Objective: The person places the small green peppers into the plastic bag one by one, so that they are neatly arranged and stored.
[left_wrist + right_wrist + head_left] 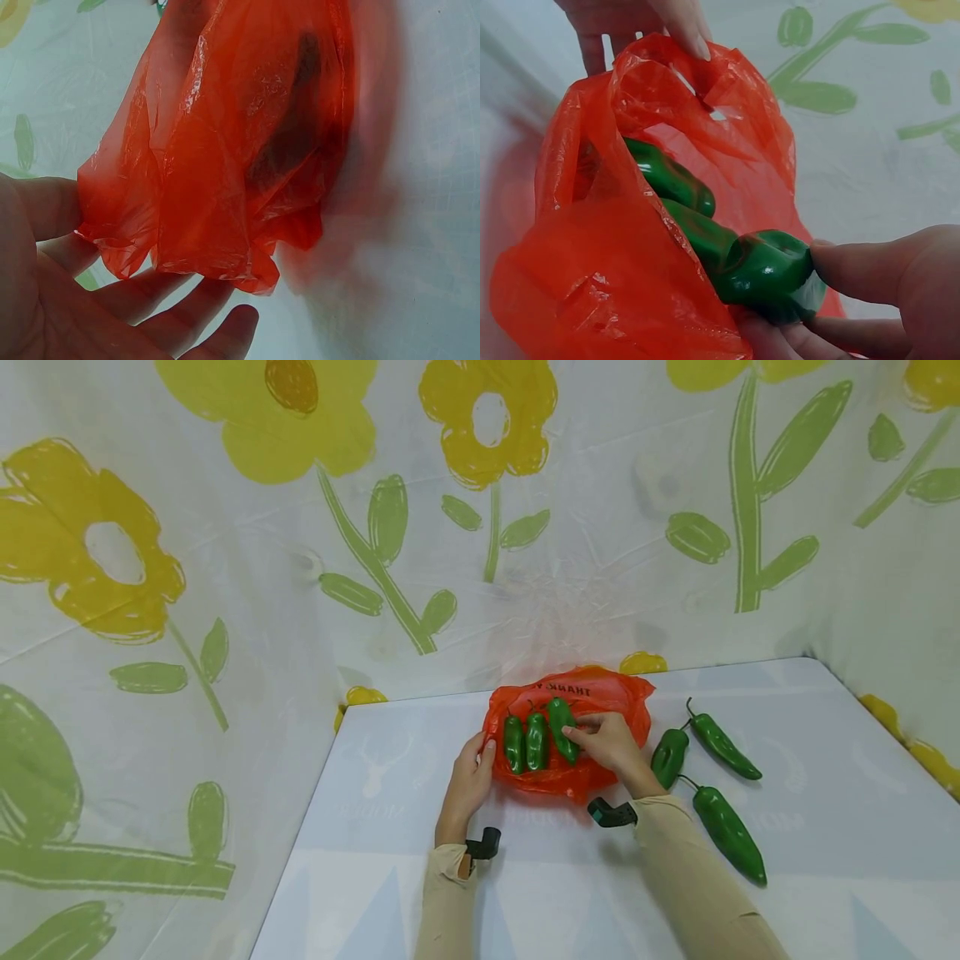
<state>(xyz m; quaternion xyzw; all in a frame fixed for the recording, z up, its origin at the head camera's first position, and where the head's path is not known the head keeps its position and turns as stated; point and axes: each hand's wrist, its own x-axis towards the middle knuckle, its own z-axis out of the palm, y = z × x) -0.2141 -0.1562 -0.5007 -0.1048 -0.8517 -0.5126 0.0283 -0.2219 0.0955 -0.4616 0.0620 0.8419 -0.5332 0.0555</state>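
A crinkled red plastic bag lies on the table with its mouth spread wide. My left hand grips the bag's left edge, thumb over the rim and fingers behind it. Between the thumb and fingers of my right hand is a glossy green chili pepper, held at the bag's mouth. The right wrist view shows the rounded end of this pepper pinched there. Two more green peppers lie side by side in the bag, left of the held one. Their lower parts are partly covered by red plastic in the right wrist view.
Right of the bag, three loose green peppers lie on the white table: one close to the bag, one farther back, and one nearer the front. A flower-printed sheet hangs behind and beside the table.
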